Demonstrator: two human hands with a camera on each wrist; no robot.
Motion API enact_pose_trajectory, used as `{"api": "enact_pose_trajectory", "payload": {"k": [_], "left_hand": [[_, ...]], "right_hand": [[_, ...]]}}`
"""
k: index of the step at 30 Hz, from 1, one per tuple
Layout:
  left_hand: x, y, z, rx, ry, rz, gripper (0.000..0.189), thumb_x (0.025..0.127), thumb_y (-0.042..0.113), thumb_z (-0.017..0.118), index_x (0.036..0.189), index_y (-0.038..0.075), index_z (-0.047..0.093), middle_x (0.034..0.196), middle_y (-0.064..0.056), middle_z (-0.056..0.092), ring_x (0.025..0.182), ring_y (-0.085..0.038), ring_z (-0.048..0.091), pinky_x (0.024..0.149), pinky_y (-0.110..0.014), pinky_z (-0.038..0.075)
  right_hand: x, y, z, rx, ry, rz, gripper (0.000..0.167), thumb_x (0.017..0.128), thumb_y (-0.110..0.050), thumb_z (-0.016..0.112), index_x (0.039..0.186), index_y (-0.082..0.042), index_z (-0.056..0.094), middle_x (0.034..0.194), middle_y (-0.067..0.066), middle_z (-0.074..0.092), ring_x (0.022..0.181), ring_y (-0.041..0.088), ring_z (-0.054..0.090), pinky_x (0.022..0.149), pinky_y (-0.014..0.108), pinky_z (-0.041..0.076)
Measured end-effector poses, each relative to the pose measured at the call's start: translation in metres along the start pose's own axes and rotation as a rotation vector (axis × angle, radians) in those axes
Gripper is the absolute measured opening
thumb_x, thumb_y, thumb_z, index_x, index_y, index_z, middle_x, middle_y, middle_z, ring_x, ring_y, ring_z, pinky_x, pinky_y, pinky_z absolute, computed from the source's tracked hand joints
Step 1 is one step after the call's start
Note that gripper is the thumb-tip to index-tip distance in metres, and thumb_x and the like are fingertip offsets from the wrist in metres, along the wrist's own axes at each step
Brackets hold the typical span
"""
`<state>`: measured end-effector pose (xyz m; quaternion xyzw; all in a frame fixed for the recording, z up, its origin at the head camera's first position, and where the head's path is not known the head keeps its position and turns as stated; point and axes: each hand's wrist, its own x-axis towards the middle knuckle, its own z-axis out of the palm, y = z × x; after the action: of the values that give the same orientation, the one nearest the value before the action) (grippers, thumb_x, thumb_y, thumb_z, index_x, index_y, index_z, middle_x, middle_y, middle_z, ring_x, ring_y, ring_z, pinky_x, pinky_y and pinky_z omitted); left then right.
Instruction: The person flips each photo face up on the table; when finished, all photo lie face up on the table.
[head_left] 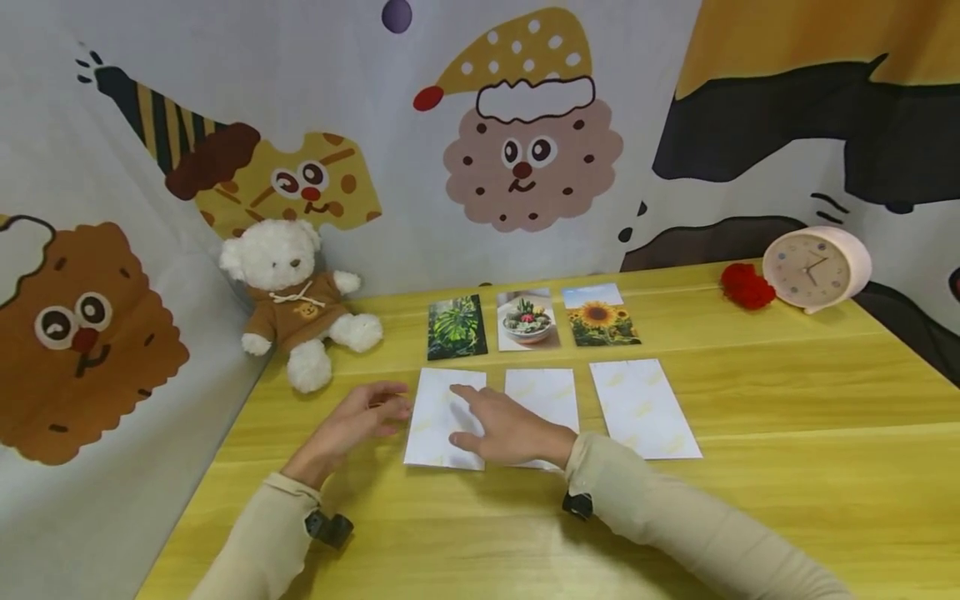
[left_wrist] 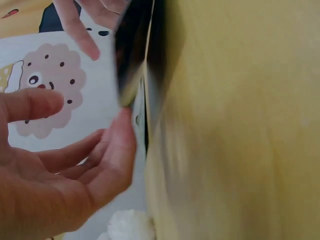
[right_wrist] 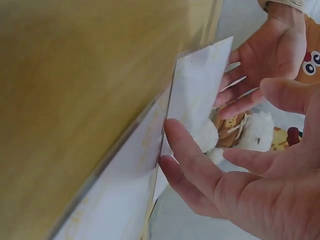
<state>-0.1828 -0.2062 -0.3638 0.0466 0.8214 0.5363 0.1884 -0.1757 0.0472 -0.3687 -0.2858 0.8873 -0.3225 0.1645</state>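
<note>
A white-backed card [head_left: 427,425] lies between the two hands, the leftmost of a row of 3. At its left edge, the left hand [head_left: 360,421] touches it with the fingertips, thumb held apart. Fingers [right_wrist: 182,145] of the right hand [head_left: 510,429] meet its right edge, thumb also off the card. In the left wrist view the card's dark underside [left_wrist: 127,50] shows, and the card looks tilted up from the table. The middle white card [head_left: 543,387] is partly covered by the right hand; the right white card [head_left: 645,408] lies flat.
Behind lie a green leaf picture card [head_left: 457,327], a cactus bowl card [head_left: 528,321] and a sunflower card [head_left: 600,317]. A teddy bear [head_left: 296,300] sits back left on the wooden table [head_left: 465,533]. Back right are a red fluffy object [head_left: 747,286] and a clock [head_left: 813,267].
</note>
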Motion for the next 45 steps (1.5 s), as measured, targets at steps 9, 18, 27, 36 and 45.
{"api": "enact_pose_trajectory", "payload": {"k": [9,18,27,36,45], "left_hand": [[0.011,-0.004,0.008,-0.138,0.065,0.106,0.046,0.103,0.005,0.049,0.147,-0.006,0.044,0.132,-0.023,0.052,0.104,-0.011,0.065,0.091,-0.024,0.057],[0.016,-0.003,0.015,-0.185,-0.013,0.156,0.055,0.098,-0.002,0.056,0.151,0.005,0.042,0.139,-0.023,0.051,0.112,-0.016,0.064,0.087,-0.027,0.058],[0.016,-0.001,0.022,-0.255,-0.108,0.161,0.063,0.1,0.002,0.054,0.158,0.011,0.031,0.153,-0.028,0.037,0.112,-0.014,0.065,0.089,-0.025,0.057],[0.018,0.005,0.025,-0.313,-0.136,0.162,0.064,0.102,0.009,0.057,0.158,0.021,0.03,0.157,-0.022,0.036,0.117,-0.014,0.064,0.097,-0.032,0.056],[0.023,0.017,0.029,-0.221,-0.121,0.195,0.06,0.1,0.02,0.062,0.154,0.026,0.038,0.155,-0.014,0.044,0.143,-0.035,0.044,0.114,-0.054,0.043]], "right_hand": [[0.005,-0.004,-0.002,0.006,0.037,0.009,0.067,0.104,-0.044,0.048,0.162,-0.022,0.021,0.144,0.019,0.056,0.139,0.034,0.048,0.116,0.053,0.04],[0.011,-0.01,-0.004,-0.028,0.07,0.058,0.067,0.103,-0.053,0.045,0.162,-0.031,0.02,0.145,0.022,0.051,0.124,0.033,0.057,0.103,0.053,0.048],[0.013,-0.009,-0.005,-0.019,0.135,0.048,0.069,0.102,-0.051,0.049,0.162,-0.029,0.021,0.133,0.02,0.058,0.107,0.027,0.06,0.084,0.043,0.053],[0.015,-0.003,-0.012,0.165,0.171,-0.074,0.068,0.101,-0.033,0.058,0.16,-0.015,0.028,0.126,0.015,0.061,0.108,0.024,0.064,0.084,0.036,0.058],[0.012,-0.01,-0.021,0.511,0.178,-0.093,0.065,0.102,-0.013,0.044,0.161,-0.016,0.018,0.143,0.02,0.051,0.122,0.036,0.061,0.093,0.045,0.06]]}}
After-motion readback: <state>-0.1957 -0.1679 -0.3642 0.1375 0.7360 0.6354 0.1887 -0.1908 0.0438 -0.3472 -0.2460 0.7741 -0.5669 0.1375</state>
